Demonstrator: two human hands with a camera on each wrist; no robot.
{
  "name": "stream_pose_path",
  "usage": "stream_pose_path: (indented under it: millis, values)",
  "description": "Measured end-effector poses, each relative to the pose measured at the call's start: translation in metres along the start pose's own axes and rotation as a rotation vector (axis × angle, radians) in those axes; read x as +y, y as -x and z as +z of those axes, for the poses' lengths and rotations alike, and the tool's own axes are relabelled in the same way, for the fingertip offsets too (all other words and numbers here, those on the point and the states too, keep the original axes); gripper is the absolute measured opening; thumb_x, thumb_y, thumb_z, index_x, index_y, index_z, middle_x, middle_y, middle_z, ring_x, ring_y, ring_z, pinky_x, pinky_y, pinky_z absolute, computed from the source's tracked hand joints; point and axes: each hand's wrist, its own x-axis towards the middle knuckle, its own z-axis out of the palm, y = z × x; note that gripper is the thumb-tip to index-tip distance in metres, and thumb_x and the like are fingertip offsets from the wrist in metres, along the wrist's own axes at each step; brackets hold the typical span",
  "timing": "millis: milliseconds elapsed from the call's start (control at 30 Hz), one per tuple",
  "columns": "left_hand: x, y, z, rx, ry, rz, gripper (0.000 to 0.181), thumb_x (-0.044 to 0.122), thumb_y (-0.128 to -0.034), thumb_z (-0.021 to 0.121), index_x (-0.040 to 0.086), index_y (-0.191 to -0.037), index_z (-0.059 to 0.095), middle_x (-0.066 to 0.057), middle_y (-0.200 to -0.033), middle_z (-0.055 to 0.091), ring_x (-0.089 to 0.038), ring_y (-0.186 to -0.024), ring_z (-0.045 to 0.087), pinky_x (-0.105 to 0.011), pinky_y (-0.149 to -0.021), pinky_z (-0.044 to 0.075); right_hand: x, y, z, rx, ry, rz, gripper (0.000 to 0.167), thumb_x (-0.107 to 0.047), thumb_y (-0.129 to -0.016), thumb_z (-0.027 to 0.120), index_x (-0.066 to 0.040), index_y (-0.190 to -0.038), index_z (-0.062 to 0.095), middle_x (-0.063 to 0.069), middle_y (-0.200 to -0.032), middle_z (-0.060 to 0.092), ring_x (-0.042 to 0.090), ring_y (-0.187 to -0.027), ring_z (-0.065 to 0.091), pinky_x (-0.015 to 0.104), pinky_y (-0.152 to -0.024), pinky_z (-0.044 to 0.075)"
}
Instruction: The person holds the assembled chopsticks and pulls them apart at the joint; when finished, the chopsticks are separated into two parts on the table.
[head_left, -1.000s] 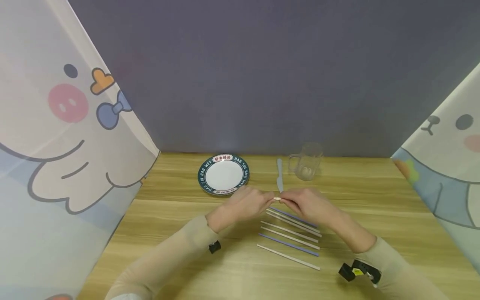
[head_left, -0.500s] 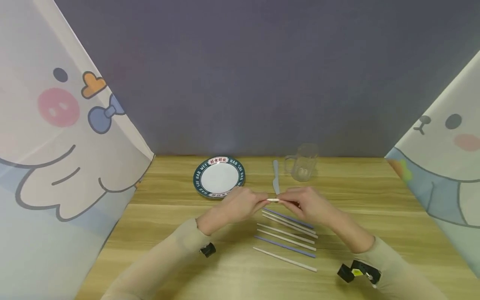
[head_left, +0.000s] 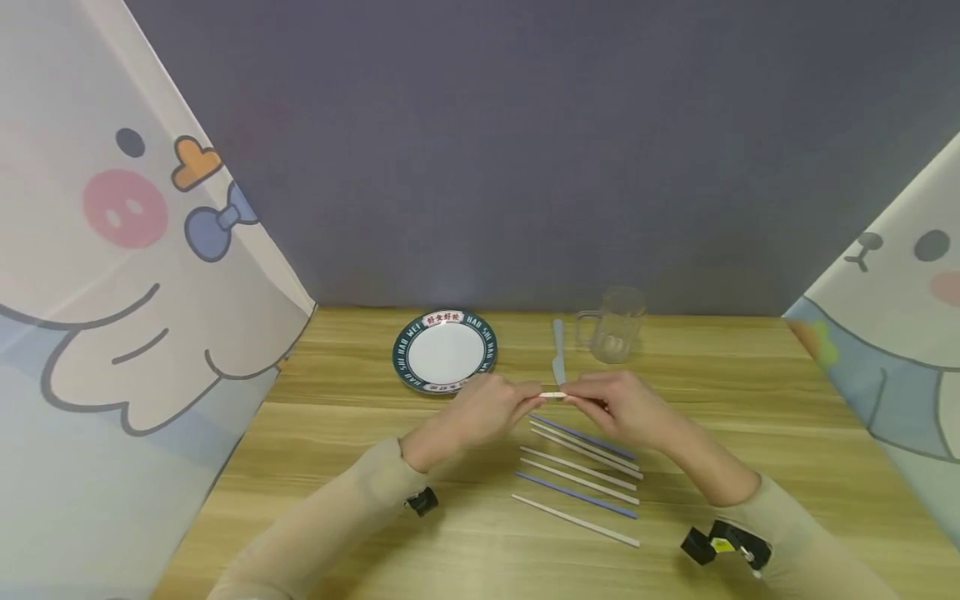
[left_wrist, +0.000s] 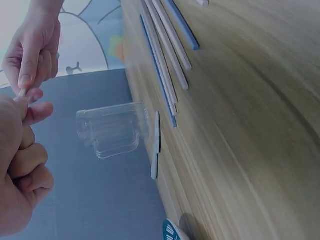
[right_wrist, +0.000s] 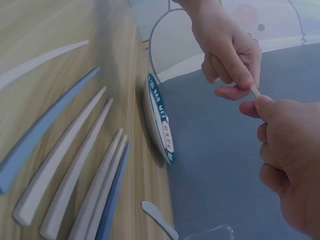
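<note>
A small white stick-like piece (head_left: 553,395) spans the gap between my hands above the table, and its exact kind is unclear. My left hand (head_left: 480,412) pinches one end between thumb and index finger. The other end is pinched by my right hand (head_left: 630,408). The right wrist view shows the same white piece (right_wrist: 255,91) between the fingertips, mostly covered by them. Nearest to the hands lie white chopsticks (head_left: 577,462) and blue chopsticks (head_left: 576,495), in a slanted row on the table. A pale table knife (head_left: 558,346) lies just beyond the fingers.
A plate (head_left: 401,352) with a dark green patterned rim stands at the back left. A clear mug (head_left: 622,312) with small white pieces at its bottom stands at the back right. A grey panel (head_left: 480,167) rises behind the wooden table (head_left: 337,467).
Slightly more of the white piece shows between my fingertips. Both hands hold nearly the same place, and the whole view shifts a little. The chopsticks, plate, knife and mug stay put.
</note>
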Motion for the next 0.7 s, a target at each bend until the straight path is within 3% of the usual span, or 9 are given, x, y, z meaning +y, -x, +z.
stream_pose_path:
  millis: [167, 400, 533, 700]
  values:
    - [0.0020, -0.0014, 0.0010, -0.006, 0.037, 0.006, 0.024, 0.026, -0.1071, 0.065, 0.016, -0.085, 0.063, 0.010, -0.058, 0.041, -0.002, -0.048, 0.036, -0.013, -0.045, 0.024, 0.0009, 0.0033, -0.0014, 0.002, -0.019, -0.027, 0.019, -0.002, -0.099, 0.071, -0.005, -0.115, 0.081, -0.009, -0.072, 0.059, -0.011, -0.061, 0.035, 0.008, -0.054, 0.037]
    - [0.0018, -0.0009, 0.0014, 0.001, 0.008, 0.036, 0.023, 0.025, -0.1048, 0.068, 0.017, -0.084, 0.063, 0.010, -0.058, 0.042, -0.002, -0.048, 0.037, -0.014, -0.045, 0.024, 0.0036, 0.0036, -0.0018, 0.000, -0.038, -0.081, 0.019, -0.007, -0.104, 0.067, -0.006, -0.117, 0.080, -0.010, -0.071, 0.056, -0.009, -0.061, 0.035, 0.008, -0.055, 0.036]
    - [0.0024, -0.0005, 0.0026, -0.008, 0.014, 0.021, 0.027, 0.027, -0.1071, 0.064, 0.017, -0.083, 0.062, 0.010, -0.057, 0.041, -0.002, -0.048, 0.036, -0.013, -0.045, 0.022, 0.0050, 0.0038, -0.0011, 0.012, -0.034, -0.089, 0.021, -0.013, -0.108, 0.062, -0.005, -0.116, 0.080, -0.009, -0.070, 0.055, -0.009, -0.061, 0.035, 0.008, -0.054, 0.036]
    - [0.0049, -0.0001, 0.0022, -0.010, 0.031, -0.001, 0.028, 0.027, -0.1079, 0.063, 0.016, -0.082, 0.061, 0.011, -0.058, 0.039, -0.002, -0.048, 0.035, -0.013, -0.045, 0.021, 0.0049, 0.0046, -0.0010, 0.011, -0.044, -0.074, 0.018, -0.009, -0.105, 0.066, -0.005, -0.115, 0.080, -0.010, -0.070, 0.055, -0.010, -0.061, 0.035, 0.007, -0.054, 0.036]
